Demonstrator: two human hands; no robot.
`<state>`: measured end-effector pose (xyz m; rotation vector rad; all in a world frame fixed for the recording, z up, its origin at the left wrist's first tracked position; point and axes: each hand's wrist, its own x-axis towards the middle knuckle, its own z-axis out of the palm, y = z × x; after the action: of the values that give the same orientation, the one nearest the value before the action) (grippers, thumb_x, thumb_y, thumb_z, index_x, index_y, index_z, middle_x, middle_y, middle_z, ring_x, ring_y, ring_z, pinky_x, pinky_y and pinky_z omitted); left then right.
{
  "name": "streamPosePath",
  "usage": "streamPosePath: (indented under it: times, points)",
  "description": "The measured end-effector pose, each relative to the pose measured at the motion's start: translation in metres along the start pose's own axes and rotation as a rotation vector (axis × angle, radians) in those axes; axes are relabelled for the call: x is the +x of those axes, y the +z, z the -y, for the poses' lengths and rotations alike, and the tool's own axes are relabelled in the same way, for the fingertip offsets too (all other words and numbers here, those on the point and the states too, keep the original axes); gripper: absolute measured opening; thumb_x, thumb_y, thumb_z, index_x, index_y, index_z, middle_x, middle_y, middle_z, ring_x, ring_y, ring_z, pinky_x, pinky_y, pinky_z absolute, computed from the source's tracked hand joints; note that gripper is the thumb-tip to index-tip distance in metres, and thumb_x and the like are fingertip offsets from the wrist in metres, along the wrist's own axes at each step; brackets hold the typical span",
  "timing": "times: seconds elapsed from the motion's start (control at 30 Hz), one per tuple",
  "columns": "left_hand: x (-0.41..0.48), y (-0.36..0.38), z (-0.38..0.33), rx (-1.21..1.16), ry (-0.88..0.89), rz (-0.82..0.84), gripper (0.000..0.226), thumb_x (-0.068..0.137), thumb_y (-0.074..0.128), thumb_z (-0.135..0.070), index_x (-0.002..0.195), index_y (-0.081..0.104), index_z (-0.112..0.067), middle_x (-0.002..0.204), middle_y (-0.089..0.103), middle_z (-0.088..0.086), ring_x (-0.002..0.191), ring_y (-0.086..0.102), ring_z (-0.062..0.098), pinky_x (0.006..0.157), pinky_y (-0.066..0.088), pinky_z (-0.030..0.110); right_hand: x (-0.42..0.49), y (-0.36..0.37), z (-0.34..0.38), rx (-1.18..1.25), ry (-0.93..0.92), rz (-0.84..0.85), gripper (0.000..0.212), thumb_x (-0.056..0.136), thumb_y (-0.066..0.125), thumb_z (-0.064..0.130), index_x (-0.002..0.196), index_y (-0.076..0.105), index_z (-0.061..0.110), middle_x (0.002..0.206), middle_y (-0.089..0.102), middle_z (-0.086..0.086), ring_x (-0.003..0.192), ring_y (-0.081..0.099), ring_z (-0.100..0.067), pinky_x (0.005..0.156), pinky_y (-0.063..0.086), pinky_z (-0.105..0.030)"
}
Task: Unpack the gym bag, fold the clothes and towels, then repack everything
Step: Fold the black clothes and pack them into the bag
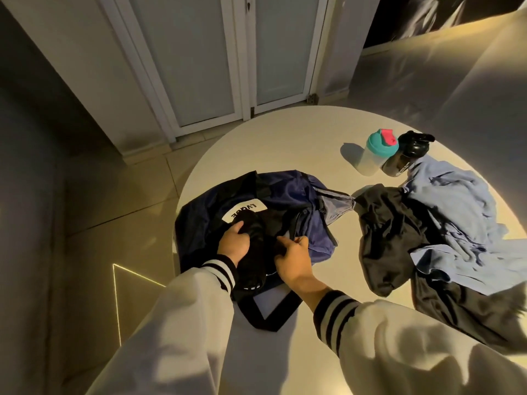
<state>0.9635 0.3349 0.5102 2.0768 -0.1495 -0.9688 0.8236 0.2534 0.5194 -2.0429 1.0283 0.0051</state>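
- A navy blue fabric gym bag [293, 195] with black straps lies slumped at the left edge of the round white tabletop [285, 132]. Its near end is covered by the hands, and its opening is hard to make out in the shadow.
- A white label [248, 210] is seen on the gym bag. Its lettering is upside down and partly hidden by what is held.
- A soft black bundle [253, 260] is held over the bag's near end. What kind of item it is cannot be told; only a thin pale line shows near its lower end.
- The left hand [233, 242] is wrapped round the bundle's left side, with the fingers [238, 225] curled onto it.
- The right hand [295, 259] is set on the bundle's right side, its fingers [283, 240] bent and pinched on dark fabric. Bundle and black bag trim merge there.
- Both wrists are covered by cream sleeves [176, 323] with black-and-white striped cuffs.
- A crumpled black garment [393, 238] lies right of the bag, partly under a crumpled light blue garment [456, 201] at the right edge. Both are cut off or covered by the right sleeve.
- Near the far right edge stands a clear shaker bottle [373, 161] with a teal lid, touching a black bottle [405, 158] whose base is hidden by the blue cloth.
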Motion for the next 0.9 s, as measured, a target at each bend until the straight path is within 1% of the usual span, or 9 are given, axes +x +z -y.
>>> streamPosePath:
  times: [0.13,0.23,0.33,0.43,0.53,0.63,0.73,0.83,0.9]
  points:
    - [0.001,0.002,-0.008,-0.063,0.08,-0.114,0.059,0.101,0.042,-0.005,0.155,0.037,-0.028,0.153,0.045,0.008,0.138,0.046,0.03,0.115,0.039,0.041,-0.025,-0.004,-0.016,-0.059,-0.007,-0.055,0.046,0.086,0.058,0.003,0.13,0.063,0.016,0.111,0.036,-0.008,0.108,0.045,-0.031,0.097,0.039,-0.03]
    - [0.004,0.006,-0.014,-0.097,0.16,-0.166,0.061,0.103,0.041,-0.006,0.158,0.03,-0.032,0.155,0.041,0.009,0.14,0.044,0.03,0.113,0.037,0.038,-0.034,-0.008,-0.025,-0.059,0.007,-0.117,0.044,0.087,0.06,0.007,0.129,0.064,0.017,0.112,0.036,-0.006,0.11,0.044,-0.028,0.095,0.04,-0.028]
    - [0.003,0.017,-0.012,-0.11,0.17,-0.074,0.07,0.103,0.051,-0.016,0.16,0.015,-0.035,0.161,0.029,0.009,0.144,0.038,0.031,0.114,0.036,0.042,-0.031,-0.008,-0.023,-0.045,0.013,-0.152,0.042,0.088,0.063,0.012,0.13,0.062,0.019,0.12,0.037,-0.006,0.111,0.046,-0.025,0.09,0.038,-0.023]
    - [-0.003,0.023,0.0,-0.061,0.05,-0.015,0.091,0.093,0.068,-0.027,0.158,0.007,-0.044,0.163,0.018,0.012,0.142,0.037,0.038,0.112,0.039,0.051,-0.027,-0.004,-0.017,-0.067,0.003,-0.177,0.047,0.089,0.063,0.012,0.134,0.059,0.021,0.125,0.036,-0.005,0.111,0.051,-0.025,0.09,0.047,-0.029]
    - [-0.011,0.023,0.016,0.009,0.049,-0.092,0.085,0.086,0.074,-0.03,0.15,0.021,-0.045,0.156,0.018,0.014,0.127,0.047,0.041,0.1,0.05,0.049,-0.027,-0.001,-0.015,-0.06,-0.013,-0.153,0.054,0.089,0.056,-0.002,0.141,0.054,0.015,0.127,0.036,-0.009,0.116,0.049,-0.03,0.094,0.047,-0.03]
    - [-0.018,0.027,0.021,0.059,0.111,-0.137,0.063,0.094,0.065,-0.017,0.143,0.034,-0.039,0.146,0.03,0.015,0.115,0.056,0.039,0.09,0.053,0.041,-0.029,0.001,-0.013,-0.018,-0.032,-0.154,0.057,0.089,0.053,-0.008,0.143,0.051,0.01,0.128,0.036,-0.011,0.121,0.044,-0.029,0.094,0.034,-0.013]
    - [-0.016,0.029,0.025,-0.014,0.136,-0.132,0.052,0.097,0.055,-0.002,0.136,0.044,-0.034,0.135,0.044,0.016,0.112,0.058,0.035,0.093,0.052,0.04,-0.035,0.003,-0.011,0.025,-0.105,-0.153,0.059,0.088,0.052,-0.01,0.144,0.051,0.01,0.123,0.033,-0.004,0.122,0.039,-0.022,0.101,0.02,-0.006]
    - [-0.011,0.03,0.027,-0.111,0.142,-0.176,0.042,0.097,0.054,-0.003,0.127,0.049,-0.032,0.135,0.049,0.015,0.112,0.058,0.032,0.09,0.051,0.038,-0.037,-0.001,-0.012,0.051,-0.141,-0.182,0.055,0.091,0.054,-0.005,0.143,0.054,0.015,0.118,0.032,0.002,0.113,0.032,-0.01,0.106,0.021,-0.01]
    - [-0.012,0.033,0.027,-0.152,0.133,-0.121,0.04,0.098,0.058,-0.011,0.131,0.048,-0.032,0.137,0.052,0.012,0.119,0.057,0.031,0.091,0.048,0.035,-0.036,-0.003,-0.013,0.068,-0.131,-0.192,0.053,0.093,0.054,-0.003,0.143,0.054,0.014,0.118,0.033,0.001,0.11,0.031,-0.008,0.105,0.024,-0.011]
